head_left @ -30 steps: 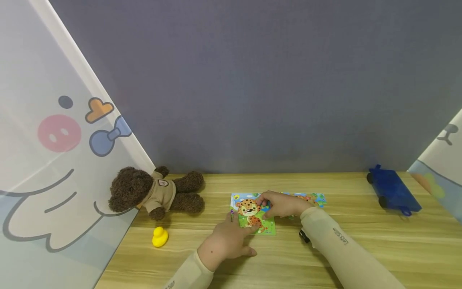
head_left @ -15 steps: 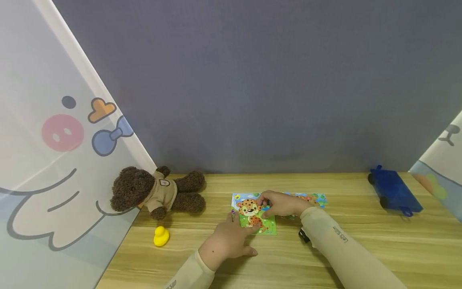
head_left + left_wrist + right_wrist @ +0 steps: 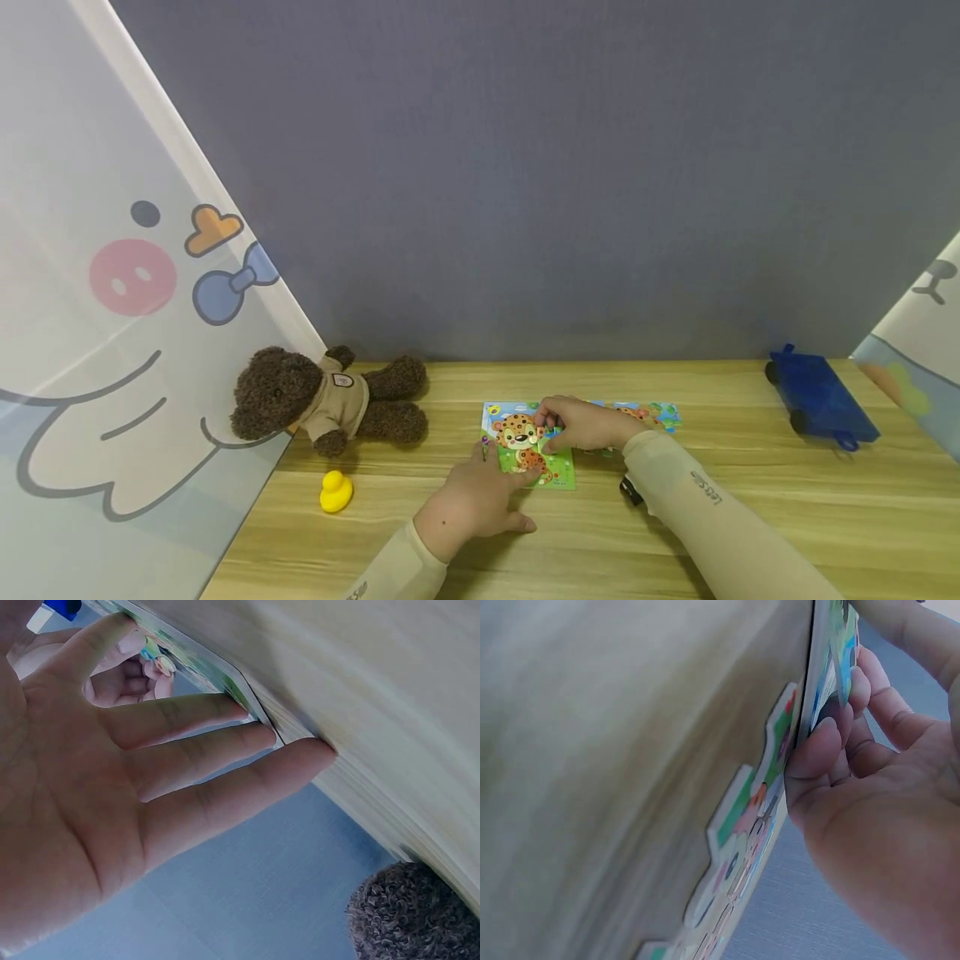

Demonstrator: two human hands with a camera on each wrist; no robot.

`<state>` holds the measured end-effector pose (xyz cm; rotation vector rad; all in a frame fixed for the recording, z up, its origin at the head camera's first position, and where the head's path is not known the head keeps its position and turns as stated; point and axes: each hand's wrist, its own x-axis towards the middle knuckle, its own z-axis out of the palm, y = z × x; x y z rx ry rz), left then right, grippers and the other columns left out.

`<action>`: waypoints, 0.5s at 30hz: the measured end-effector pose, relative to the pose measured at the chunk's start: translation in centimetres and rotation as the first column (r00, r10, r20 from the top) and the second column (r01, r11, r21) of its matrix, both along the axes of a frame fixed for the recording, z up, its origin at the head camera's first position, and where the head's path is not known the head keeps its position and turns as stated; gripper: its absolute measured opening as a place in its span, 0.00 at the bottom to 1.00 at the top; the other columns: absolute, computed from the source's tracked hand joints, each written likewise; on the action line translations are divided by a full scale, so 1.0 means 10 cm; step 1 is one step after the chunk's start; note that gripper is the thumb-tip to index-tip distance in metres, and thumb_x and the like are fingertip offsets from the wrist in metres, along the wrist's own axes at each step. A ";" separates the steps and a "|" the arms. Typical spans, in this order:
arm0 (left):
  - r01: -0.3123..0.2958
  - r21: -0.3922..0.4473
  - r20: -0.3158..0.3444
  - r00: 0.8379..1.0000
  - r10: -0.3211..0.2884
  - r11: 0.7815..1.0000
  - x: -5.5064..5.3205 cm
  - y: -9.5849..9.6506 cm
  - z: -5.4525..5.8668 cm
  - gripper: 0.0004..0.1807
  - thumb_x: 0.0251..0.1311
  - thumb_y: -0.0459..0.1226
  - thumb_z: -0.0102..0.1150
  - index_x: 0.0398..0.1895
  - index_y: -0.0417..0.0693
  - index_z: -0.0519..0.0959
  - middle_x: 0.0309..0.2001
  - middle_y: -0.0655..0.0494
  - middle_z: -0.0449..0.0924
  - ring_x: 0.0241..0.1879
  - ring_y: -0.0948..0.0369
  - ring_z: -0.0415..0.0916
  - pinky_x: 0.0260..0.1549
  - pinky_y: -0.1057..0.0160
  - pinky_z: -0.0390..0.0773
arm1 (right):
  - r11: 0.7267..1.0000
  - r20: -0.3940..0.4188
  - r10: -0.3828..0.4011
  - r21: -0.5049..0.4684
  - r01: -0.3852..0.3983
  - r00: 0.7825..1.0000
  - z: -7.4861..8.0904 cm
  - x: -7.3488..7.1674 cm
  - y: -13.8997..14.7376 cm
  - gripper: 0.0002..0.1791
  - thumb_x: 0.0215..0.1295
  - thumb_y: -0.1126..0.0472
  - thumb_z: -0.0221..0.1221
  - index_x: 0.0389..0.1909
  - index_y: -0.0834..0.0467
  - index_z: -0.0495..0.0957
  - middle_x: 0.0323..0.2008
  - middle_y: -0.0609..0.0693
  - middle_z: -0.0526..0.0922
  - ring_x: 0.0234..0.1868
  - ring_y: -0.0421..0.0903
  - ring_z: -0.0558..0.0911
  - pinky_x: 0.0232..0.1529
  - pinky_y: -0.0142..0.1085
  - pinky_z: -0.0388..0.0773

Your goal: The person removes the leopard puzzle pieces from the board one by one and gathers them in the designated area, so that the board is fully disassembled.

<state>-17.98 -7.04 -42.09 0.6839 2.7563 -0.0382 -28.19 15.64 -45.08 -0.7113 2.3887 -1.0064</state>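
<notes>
A flat jigsaw puzzle board [image 3: 561, 481] with a spotted cartoon leopard lies on the wooden table. My left hand [image 3: 480, 497] has its fingers spread, their tips along the board's left and lower part. In the left wrist view those fingers [image 3: 202, 799] are straight, tips at the board's edge. Over the board's right side, my right hand [image 3: 588, 423] pinches a small puzzle piece [image 3: 844, 671] between thumb and fingers. The piece is tilted up from the board, partly hidden by the fingers. Loose puzzle pieces [image 3: 735, 802] lie to the board's right, partly behind the right hand.
A brown teddy bear [image 3: 341, 404] in a beige shirt lies at the left back, with a yellow rubber duck [image 3: 336, 492] in front of it. A blue toy cart [image 3: 823, 396] stands at the far right. A grey wall panel [image 3: 525, 208] closes off the back.
Both hands stay nearly in place. The puzzle piece in the right fingers has turned slightly, showing more of its bright face. The head view has shifted a little.
</notes>
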 end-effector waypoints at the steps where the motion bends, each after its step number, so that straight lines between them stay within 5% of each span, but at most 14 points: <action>1: 0.003 0.001 -0.001 1.000 -0.003 1.000 0.00 0.00 0.00 0.41 0.59 0.70 0.66 0.78 0.86 0.67 0.79 0.27 0.62 0.79 0.29 0.62 0.61 0.32 0.84 | 1.000 0.000 0.002 -0.003 -0.002 1.000 0.00 0.00 0.00 0.18 0.70 0.57 0.71 0.54 0.56 0.76 0.47 0.54 0.72 0.48 0.48 0.68 0.46 0.41 0.70; 15: 0.026 0.006 -0.006 1.000 -0.026 1.000 0.00 0.00 0.01 0.41 0.59 0.69 0.67 0.77 0.88 0.67 0.78 0.24 0.63 0.78 0.27 0.63 0.61 0.32 0.84 | 0.998 0.023 0.022 -0.060 -0.020 1.000 0.02 0.04 -0.01 0.15 0.73 0.61 0.67 0.54 0.57 0.74 0.44 0.52 0.77 0.44 0.48 0.73 0.42 0.40 0.72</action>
